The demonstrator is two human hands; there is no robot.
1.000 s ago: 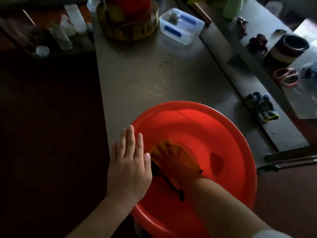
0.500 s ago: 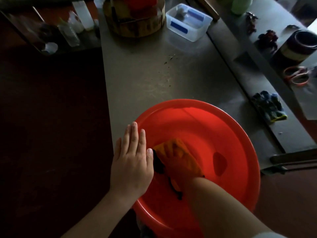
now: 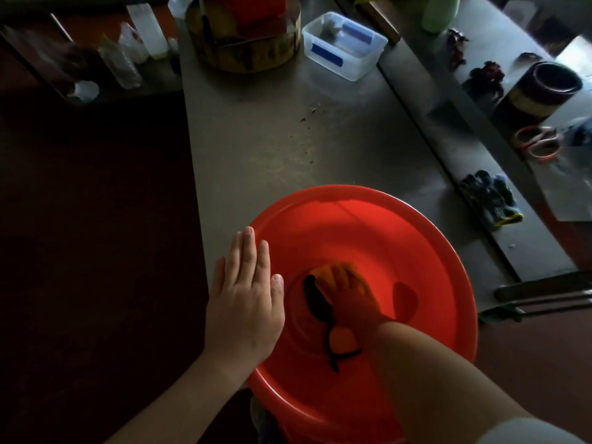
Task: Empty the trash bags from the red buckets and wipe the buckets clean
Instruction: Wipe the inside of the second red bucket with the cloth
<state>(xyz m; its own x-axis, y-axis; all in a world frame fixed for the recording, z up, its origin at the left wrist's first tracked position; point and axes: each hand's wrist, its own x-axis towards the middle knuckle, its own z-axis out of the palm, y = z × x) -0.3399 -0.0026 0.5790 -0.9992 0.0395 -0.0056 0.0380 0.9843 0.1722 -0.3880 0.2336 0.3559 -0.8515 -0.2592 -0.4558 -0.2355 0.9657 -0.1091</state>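
Fingers (image 3: 248,251) of the left hand (image 3: 243,302) lie straight on the bucket (image 3: 352,194) rim at the counter (image 3: 272,139) edge, while the right hand (image 3: 350,298) presses a cloth (image 3: 343,342) flat-fingered on its floor: wiping is underway, walls likely next.

Bare forearms lead to my left hand (image 3: 245,302) and right hand (image 3: 350,298); a pale, whitish sleeve (image 3: 528,432) caps my right arm.

The bucket (image 3: 368,225) stands on the surface (image 3: 272,139) at its near edge. The left hand (image 3: 245,302) lies flat on its left rim; the right hand (image 3: 352,296) is inside, on a cloth (image 3: 323,275). Far behind stands a wooden block (image 3: 246,49), with a container (image 3: 344,46) to its right. Gloves (image 3: 490,200) and scissors (image 3: 538,142) lie on the ledge (image 3: 448,123) at the right
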